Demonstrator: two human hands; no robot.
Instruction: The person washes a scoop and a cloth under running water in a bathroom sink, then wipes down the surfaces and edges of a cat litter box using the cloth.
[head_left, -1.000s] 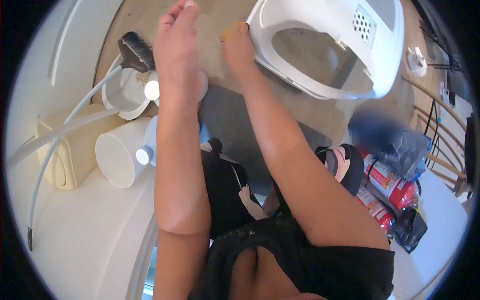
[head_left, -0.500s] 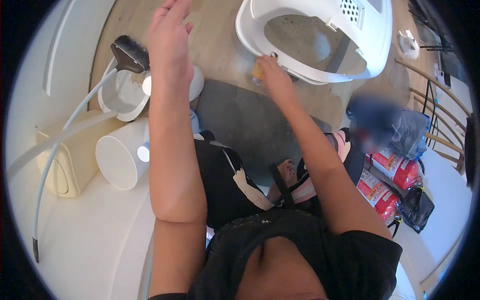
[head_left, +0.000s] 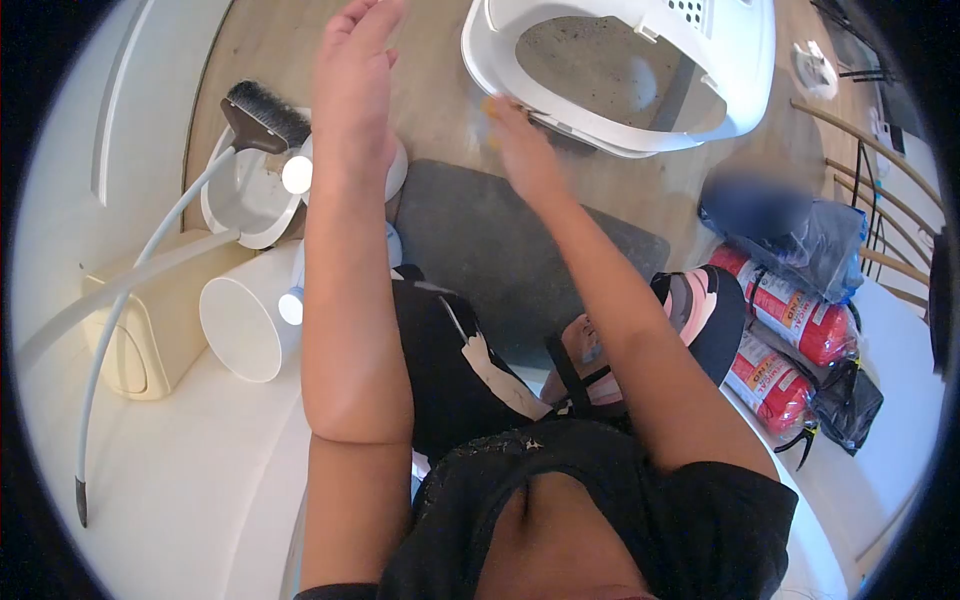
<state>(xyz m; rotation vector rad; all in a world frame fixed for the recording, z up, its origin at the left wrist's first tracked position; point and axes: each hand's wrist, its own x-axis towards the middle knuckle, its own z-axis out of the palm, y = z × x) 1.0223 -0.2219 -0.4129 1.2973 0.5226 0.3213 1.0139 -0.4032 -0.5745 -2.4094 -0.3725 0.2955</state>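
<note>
My right hand (head_left: 520, 140) is closed on a small yellow-orange thing (head_left: 492, 108), partly hidden by the fingers, at the near left rim of a white plastic frame (head_left: 745, 100). The frame has a large oval opening and a patch of small holes, and it lies on the wooden floor. My left hand (head_left: 357, 80) is raised above the floor at the upper left of the frame, its fingers somewhat apart, with nothing visible in it. Below it are white-capped bottles (head_left: 297, 174), partly hidden by my left forearm.
A brush (head_left: 262, 120) and a white dustpan (head_left: 250, 200) are at left, near a cream bin (head_left: 135, 345) and a white bucket (head_left: 243, 325). A dark mat (head_left: 470, 240) lies before me. Red-and-white packages (head_left: 800, 310), a dark bag (head_left: 848, 405) and a chair (head_left: 870, 185) are at right.
My right hand went right and down along the rim with the yellow-orange thing, then slightly back up and left. The view has shifted a little. My left hand stays raised.
</note>
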